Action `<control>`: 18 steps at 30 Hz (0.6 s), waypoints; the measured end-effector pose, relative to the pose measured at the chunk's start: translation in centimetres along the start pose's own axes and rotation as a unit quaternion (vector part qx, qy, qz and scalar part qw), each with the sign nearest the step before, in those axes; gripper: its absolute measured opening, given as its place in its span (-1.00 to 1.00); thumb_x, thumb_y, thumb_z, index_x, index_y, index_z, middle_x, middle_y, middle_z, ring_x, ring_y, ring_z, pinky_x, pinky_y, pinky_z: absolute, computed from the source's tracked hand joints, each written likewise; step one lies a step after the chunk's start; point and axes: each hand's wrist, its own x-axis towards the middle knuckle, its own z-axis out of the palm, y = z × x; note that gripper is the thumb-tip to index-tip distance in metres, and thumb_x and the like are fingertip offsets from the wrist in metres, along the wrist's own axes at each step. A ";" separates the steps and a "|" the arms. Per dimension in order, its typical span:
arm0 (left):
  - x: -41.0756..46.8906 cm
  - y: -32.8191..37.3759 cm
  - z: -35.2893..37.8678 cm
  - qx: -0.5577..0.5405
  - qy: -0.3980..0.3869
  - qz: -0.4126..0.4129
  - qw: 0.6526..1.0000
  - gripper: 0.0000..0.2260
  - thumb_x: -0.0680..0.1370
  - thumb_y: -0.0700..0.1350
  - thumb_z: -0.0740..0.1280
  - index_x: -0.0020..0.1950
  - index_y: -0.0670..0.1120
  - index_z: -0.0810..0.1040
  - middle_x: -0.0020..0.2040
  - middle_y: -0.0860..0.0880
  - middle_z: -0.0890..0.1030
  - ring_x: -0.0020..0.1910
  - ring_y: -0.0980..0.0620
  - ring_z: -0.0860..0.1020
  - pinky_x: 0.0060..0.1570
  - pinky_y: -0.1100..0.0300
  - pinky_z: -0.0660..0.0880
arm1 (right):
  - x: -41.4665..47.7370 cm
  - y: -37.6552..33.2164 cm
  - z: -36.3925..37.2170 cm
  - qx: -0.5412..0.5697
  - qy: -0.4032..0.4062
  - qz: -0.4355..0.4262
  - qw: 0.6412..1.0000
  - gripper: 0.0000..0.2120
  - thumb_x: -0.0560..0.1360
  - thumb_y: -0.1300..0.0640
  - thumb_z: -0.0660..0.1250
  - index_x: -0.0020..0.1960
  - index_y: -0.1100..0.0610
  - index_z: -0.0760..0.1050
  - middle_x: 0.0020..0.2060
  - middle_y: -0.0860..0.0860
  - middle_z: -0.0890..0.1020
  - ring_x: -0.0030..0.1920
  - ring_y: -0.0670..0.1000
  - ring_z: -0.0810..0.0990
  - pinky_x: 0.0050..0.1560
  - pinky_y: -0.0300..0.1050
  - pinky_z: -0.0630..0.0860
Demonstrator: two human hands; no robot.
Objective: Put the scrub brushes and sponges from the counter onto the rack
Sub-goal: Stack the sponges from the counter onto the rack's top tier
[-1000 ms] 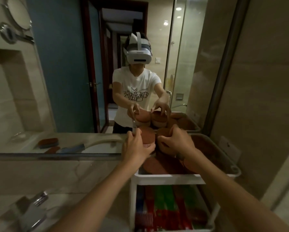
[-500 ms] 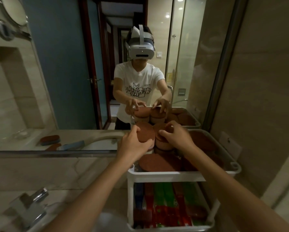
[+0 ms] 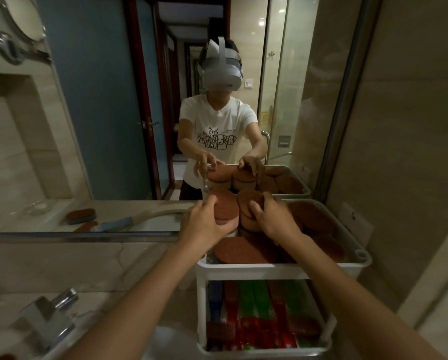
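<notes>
Sponges (image 3: 243, 252) crowd the rack's top tray (image 3: 282, 267); mirror (image 3: 101, 126) blocks behind, wall (image 3: 412, 152) blocks right.

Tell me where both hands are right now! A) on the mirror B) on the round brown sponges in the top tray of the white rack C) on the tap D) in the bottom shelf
B: the left hand and the right hand each hold a round brown sponge above the rack top tray.

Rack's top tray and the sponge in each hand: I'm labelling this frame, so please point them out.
Top tray (image 3: 277, 268): head view, white front rim.
Left hand's sponge (image 3: 226, 207): head view, brown top face.
Right hand's sponge (image 3: 249, 197): head view, brown top face.
</notes>
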 end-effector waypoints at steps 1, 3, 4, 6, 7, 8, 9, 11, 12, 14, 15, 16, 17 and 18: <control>0.0 0.1 -0.1 0.013 -0.002 0.000 1.000 -0.54 0.42 0.19 0.33 0.21 -0.03 0.40 0.12 -0.09 0.52 0.17 -0.09 0.46 0.10 0.04 0.47 | -0.2 0.0 0.0 -0.003 0.001 -0.004 1.000 -0.57 0.58 -0.04 0.12 0.30 0.25 0.32 0.19 0.26 0.52 0.22 0.23 0.49 0.24 0.13 0.44; 0.0 0.2 -0.3 0.018 0.000 -0.005 1.000 -0.58 0.45 0.20 0.28 0.18 -0.03 0.42 0.11 -0.09 0.53 0.17 -0.09 0.45 0.10 0.04 0.44 | -0.4 -0.4 0.1 -0.021 0.005 -0.012 1.000 -0.55 0.58 -0.07 0.12 0.32 0.24 0.31 0.20 0.24 0.52 0.23 0.22 0.48 0.23 0.09 0.46; 0.0 0.3 -0.4 0.008 0.001 -0.008 1.000 -0.59 0.48 0.21 0.25 0.18 -0.03 0.43 0.11 -0.09 0.54 0.16 -0.08 0.46 0.10 0.03 0.45 | -0.5 -0.5 0.0 -0.030 0.004 -0.013 0.999 -0.53 0.58 -0.08 0.11 0.33 0.23 0.31 0.21 0.24 0.52 0.25 0.21 0.48 0.23 0.08 0.46; 0.0 0.3 -0.6 -0.020 0.000 -0.014 1.000 -0.61 0.51 0.21 0.20 0.19 -0.03 0.45 0.12 -0.09 0.55 0.13 -0.07 0.49 0.10 0.01 0.48 | -0.3 -0.7 -0.1 -0.041 -0.005 -0.009 0.999 -0.52 0.58 -0.09 0.10 0.35 0.21 0.30 0.24 0.23 0.51 0.27 0.22 0.46 0.24 0.10 0.45; 0.0 0.3 -0.7 -0.030 -0.002 -0.016 0.999 -0.60 0.52 0.21 0.17 0.20 -0.03 0.46 0.13 -0.09 0.55 0.13 -0.07 0.50 0.11 0.01 0.48 | -0.3 -0.7 -0.2 -0.043 -0.012 -0.004 0.999 -0.52 0.58 -0.10 0.09 0.36 0.20 0.29 0.26 0.23 0.49 0.28 0.22 0.45 0.26 0.12 0.43; 0.0 0.4 -0.8 -0.036 -0.005 -0.019 0.999 -0.58 0.53 0.21 0.15 0.23 -0.03 0.46 0.16 -0.10 0.55 0.14 -0.07 0.50 0.13 0.00 0.48 | -0.4 -0.8 -0.3 -0.043 -0.017 0.001 0.999 -0.51 0.58 -0.11 0.08 0.37 0.18 0.28 0.28 0.23 0.48 0.30 0.23 0.43 0.28 0.14 0.41; -0.1 0.5 -1.0 -0.038 -0.008 -0.023 0.999 -0.56 0.54 0.22 0.12 0.26 -0.03 0.45 0.19 -0.11 0.54 0.17 -0.08 0.49 0.16 -0.02 0.47 | -0.5 -0.8 -0.5 -0.042 -0.017 0.004 0.999 -0.51 0.58 -0.11 0.08 0.38 0.17 0.27 0.31 0.23 0.45 0.32 0.23 0.41 0.30 0.16 0.40; -0.4 0.8 -1.3 -0.038 -0.010 -0.028 0.999 -0.53 0.55 0.23 0.07 0.31 -0.03 0.41 0.25 -0.13 0.50 0.24 -0.11 0.46 0.21 -0.07 0.44 | -1.0 -1.1 -0.8 -0.039 0.002 0.004 0.999 -0.54 0.58 -0.08 0.07 0.38 0.16 0.29 0.33 0.22 0.40 0.33 0.23 0.39 0.31 0.17 0.38; -0.7 0.9 -1.5 -0.038 -0.006 -0.028 0.999 -0.53 0.56 0.21 0.05 0.34 -0.02 0.39 0.28 -0.13 0.47 0.26 -0.11 0.44 0.22 -0.09 0.43 | -1.3 -1.3 -1.0 -0.037 0.020 -0.004 0.999 -0.56 0.58 -0.06 0.08 0.36 0.16 0.31 0.33 0.22 0.40 0.33 0.23 0.38 0.31 0.16 0.38; -1.2 1.1 -2.1 -0.034 0.017 -0.022 0.999 -0.58 0.59 0.14 0.05 0.35 -0.04 0.36 0.30 -0.13 0.45 0.28 -0.11 0.41 0.24 -0.05 0.41 | -2.3 -2.2 -1.4 -0.030 0.060 -0.036 0.997 -0.62 0.58 0.00 0.10 0.30 0.19 0.37 0.31 0.21 0.41 0.32 0.22 0.37 0.31 0.14 0.37; -1.5 1.1 -2.5 -0.029 0.031 -0.018 0.999 -0.62 0.61 0.07 0.07 0.35 -0.06 0.37 0.30 -0.13 0.45 0.28 -0.10 0.41 0.24 -0.01 0.39 | -2.9 -2.8 -1.5 -0.025 0.078 -0.056 0.995 -0.66 0.58 0.04 0.12 0.26 0.20 0.41 0.29 0.20 0.43 0.30 0.21 0.38 0.30 0.13 0.37; -1.7 0.9 -3.1 -0.026 0.044 -0.013 0.999 -0.66 0.61 0.01 0.09 0.33 -0.09 0.39 0.30 -0.12 0.46 0.28 -0.09 0.41 0.22 0.04 0.37 | -3.5 -3.6 -1.6 -0.018 0.093 -0.078 0.992 -0.69 0.57 0.08 0.14 0.23 0.21 0.44 0.25 0.18 0.45 0.27 0.19 0.40 0.29 0.11 0.37; -2.1 0.6 -3.8 -0.025 0.055 -0.010 0.998 -0.70 0.61 -0.05 0.11 0.30 -0.11 0.42 0.29 -0.12 0.47 0.27 -0.07 0.41 0.18 0.08 0.36 | -4.2 -4.4 -1.7 -0.011 0.108 -0.101 0.989 -0.71 0.56 0.11 0.16 0.19 0.21 0.47 0.22 0.17 0.48 0.23 0.17 0.42 0.27 0.09 0.39; -2.6 0.2 -4.7 -0.025 0.067 -0.008 0.997 -0.73 0.61 -0.10 0.13 0.27 -0.12 0.45 0.26 -0.11 0.48 0.25 -0.06 0.43 0.11 0.13 0.35 | -5.0 -5.4 -1.6 -0.002 0.121 -0.121 0.985 -0.74 0.54 0.13 0.18 0.16 0.21 0.49 0.18 0.15 0.50 0.20 0.15 0.44 0.24 0.07 0.41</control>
